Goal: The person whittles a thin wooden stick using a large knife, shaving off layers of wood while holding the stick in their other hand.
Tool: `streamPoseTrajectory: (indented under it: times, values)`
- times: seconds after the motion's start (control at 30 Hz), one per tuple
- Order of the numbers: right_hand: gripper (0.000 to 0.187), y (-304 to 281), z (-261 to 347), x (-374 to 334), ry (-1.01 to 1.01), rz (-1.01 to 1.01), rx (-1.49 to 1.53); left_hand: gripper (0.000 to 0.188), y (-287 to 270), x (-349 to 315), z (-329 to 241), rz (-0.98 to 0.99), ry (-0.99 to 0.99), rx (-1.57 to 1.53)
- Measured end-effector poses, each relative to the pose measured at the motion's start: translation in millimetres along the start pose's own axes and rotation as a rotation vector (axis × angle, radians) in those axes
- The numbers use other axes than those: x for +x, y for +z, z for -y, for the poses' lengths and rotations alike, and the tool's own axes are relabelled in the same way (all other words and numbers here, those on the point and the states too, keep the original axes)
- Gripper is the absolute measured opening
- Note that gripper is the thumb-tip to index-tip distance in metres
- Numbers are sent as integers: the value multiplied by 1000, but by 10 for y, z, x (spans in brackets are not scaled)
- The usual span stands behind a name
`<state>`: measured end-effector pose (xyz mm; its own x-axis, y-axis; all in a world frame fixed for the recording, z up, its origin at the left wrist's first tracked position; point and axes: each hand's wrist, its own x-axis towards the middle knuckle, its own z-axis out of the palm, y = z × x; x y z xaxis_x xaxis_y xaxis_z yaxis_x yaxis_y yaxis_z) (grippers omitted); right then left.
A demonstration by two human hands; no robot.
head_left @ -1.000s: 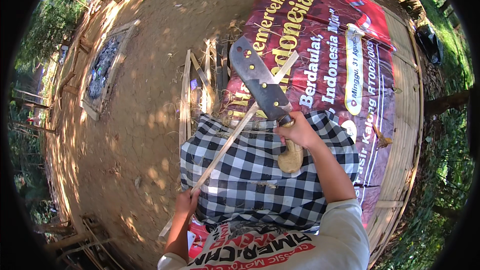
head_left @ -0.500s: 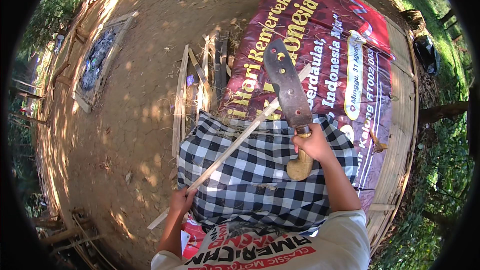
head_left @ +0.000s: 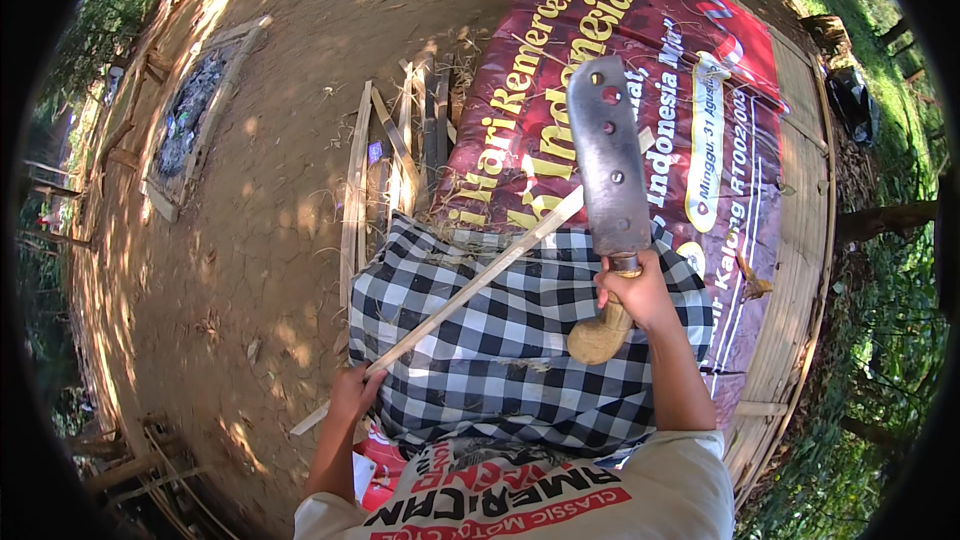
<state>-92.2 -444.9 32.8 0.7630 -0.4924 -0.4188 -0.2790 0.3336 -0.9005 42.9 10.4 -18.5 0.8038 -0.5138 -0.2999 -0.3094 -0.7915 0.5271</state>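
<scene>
My right hand (head_left: 637, 290) is closed round the wooden handle of a broad machete (head_left: 612, 170), whose dark blade has several holes and points away from me. The blade lies over the far part of a pale wooden strip (head_left: 480, 280), hiding a piece of it; whether they touch I cannot tell. My left hand (head_left: 354, 392) grips the strip near its close end, a short tail sticking out beyond the fist. The strip slants across a black-and-white checked cloth (head_left: 530, 380) spread over my lap.
A dark red printed banner (head_left: 530, 70) covers a bamboo platform (head_left: 795, 240). Several split wood pieces (head_left: 357, 190) lie to the left of the banner on bare earth (head_left: 260, 270). Farther left is a framed ash pit (head_left: 190, 120). A black bag (head_left: 853, 105) sits at the right.
The machete has swung slightly to the right, and its blade has turned so that its face catches more light. The strip has shifted a little with my left hand.
</scene>
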Motion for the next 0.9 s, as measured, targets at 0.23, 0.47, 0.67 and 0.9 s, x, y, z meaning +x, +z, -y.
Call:
streamPoseTrajectory:
  times: [0.23, 0.47, 0.67, 0.9]
  values:
    - [10, -43, -27, -79, 54, 123, -87, 37, -33, 47, 85, 43, -18, -35]
    - [8, 220, -226, -233, 186, 220, -221, 37, -34, 37, 51, 52, -46, -44]
    - [10, 320, -9, -186, 75, 239, -299, 39, 48, 34, 161, 73, -78, -93]
    - [9, 305, -14, -108, -10, 61, -149, 39, 81, 36, 179, 58, -161, -119]
